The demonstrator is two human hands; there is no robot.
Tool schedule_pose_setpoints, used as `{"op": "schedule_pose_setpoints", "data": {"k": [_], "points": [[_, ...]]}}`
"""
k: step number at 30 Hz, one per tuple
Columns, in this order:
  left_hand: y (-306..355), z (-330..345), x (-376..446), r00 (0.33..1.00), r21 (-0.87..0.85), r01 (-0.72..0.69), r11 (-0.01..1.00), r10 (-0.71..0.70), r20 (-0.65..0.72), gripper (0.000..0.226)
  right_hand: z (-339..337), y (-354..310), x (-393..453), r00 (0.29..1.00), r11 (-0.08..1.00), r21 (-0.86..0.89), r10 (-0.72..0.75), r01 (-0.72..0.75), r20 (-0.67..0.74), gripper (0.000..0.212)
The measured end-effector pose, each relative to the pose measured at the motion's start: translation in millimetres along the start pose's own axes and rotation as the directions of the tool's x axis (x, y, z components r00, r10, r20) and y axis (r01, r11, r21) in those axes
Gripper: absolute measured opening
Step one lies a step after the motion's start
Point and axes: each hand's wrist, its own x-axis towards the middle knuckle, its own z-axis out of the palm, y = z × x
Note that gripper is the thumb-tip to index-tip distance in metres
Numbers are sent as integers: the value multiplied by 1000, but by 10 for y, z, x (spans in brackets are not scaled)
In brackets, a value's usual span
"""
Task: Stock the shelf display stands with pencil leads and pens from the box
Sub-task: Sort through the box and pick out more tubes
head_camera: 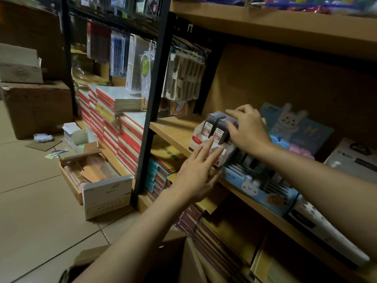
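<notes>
We are seating pencil lead cases (214, 127) in the white display stand (206, 144) on the wooden shelf (173, 129). Our right hand (248, 129) pinches the back rows; our left hand (195, 170), fingers straight, steadies the stand's front. Cases stand upright, labels facing us. Next, we judge, comes squaring the rows.

Shelf: a wooden shelf (173, 129), bare at its left end.
On the shelf: a white display stand (199, 139) of pencil lead packs (214, 127); just to its right a blue rabbit stand (263, 190); beyond that a white box (346, 158).
Floor: a tiled floor (30, 170) with an open cardboard box (85, 170) and brown cartons (36, 107).
</notes>
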Motion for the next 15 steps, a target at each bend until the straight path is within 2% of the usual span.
{"op": "schedule_pose_setpoints", "data": {"k": [2,4,6,7,9,11,12,13,15], "points": [[-5,-7,-103,1000,-35,-3,999,3,-9,69,-146,-30,-162,989,968,250,61,-25,-137,28],[-31,3,-259,1000,-56,3,998,-5,-30,68,-221,-111,-486,959,891,455,120,10,-256,18],[-83,17,-463,999,-63,37,997,-38,-16,55,-152,-205,-940,948,824,564,141,46,-284,17],[-111,27,-583,997,-67,72,995,-71,11,47,-61,-252,-1198,958,797,602,132,50,-254,18],[-155,80,-868,981,-83,175,981,-167,97,35,212,-339,-1744,988,753,658,104,-1,-117,19],[-164,192,-1244,929,-121,340,933,-314,197,31,571,-410,-2306,988,707,692,72,-147,136,21],[-171,292,-1482,883,-141,442,886,-402,243,31,769,-441,-2604,950,697,671,49,-254,309,21],[-190,420,-1734,826,-156,545,824,-498,264,33,965,-463,-2887,880,710,612,23,-348,474,21],[-214,747,-2285,672,-194,740,643,-699,245,38,1338,-452,-3416,703,779,433,14,-453,711,25]]}}
